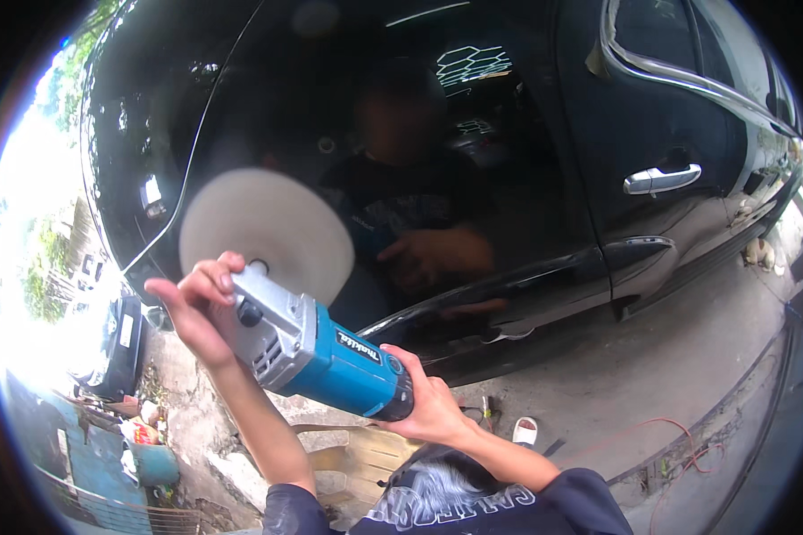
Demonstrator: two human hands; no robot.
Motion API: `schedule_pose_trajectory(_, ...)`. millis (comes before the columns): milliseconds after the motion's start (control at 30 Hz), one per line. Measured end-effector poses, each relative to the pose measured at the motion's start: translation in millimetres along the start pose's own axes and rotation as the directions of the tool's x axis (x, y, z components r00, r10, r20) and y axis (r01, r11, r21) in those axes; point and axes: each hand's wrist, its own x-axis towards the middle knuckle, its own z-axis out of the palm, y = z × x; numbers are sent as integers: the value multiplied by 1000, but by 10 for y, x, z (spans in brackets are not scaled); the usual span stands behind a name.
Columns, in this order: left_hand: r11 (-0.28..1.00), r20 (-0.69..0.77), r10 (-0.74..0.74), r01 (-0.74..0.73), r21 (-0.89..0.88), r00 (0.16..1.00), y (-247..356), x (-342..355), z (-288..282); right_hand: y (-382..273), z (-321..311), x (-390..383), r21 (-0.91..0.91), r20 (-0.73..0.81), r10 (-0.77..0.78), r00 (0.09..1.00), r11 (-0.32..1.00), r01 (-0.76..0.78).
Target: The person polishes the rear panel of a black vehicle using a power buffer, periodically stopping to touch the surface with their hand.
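Note:
A blue and silver power polisher (348,361) reaches from the lower middle up to the left. Its wide, round white pad (308,209) lies at the glossy black side panel of a car (473,205), and the pad's surface looks smooth and blurred. My right hand (433,401) is wrapped round the dark rear end of the polisher's body. At the silver head, my left hand (201,312) holds the polisher with bent fingers, its thumb sticking out to the left. Part of the left palm is hidden behind the head.
Right of the panel is a door with a chrome handle (662,180). A light plastic chair (357,459) stands below my arms, near a white slipper (525,432). An orange cord (687,437) runs over the concrete floor. At the left are another dark vehicle (107,343) and a blue-green bucket (156,465).

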Motion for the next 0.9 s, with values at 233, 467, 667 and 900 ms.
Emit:
schedule_pose_trajectory(233, 983, -129, 66, -87, -161, 989, -409, -624, -764, 141, 4, -39, -200, 93, 16, 996, 980, 3)
schedule_pose_trajectory(467, 986, 254, 157, -168, 20, 954, -414, -458, 663, 596, -109, -386, 3, -220, -59, 974, 998, 61)
schedule_pose_trajectory(667, 897, 667, -151, -182, 402, 729, -287, -157, 2298, 1110, 122, -493, 587, -338, 224, 914, 810, 18)
schedule_pose_trajectory(900, 847, 705, -94, -316, 428, 703, -420, -307, 2324, 873, 556, -198, 658, -494, 161, 854, 711, 247)
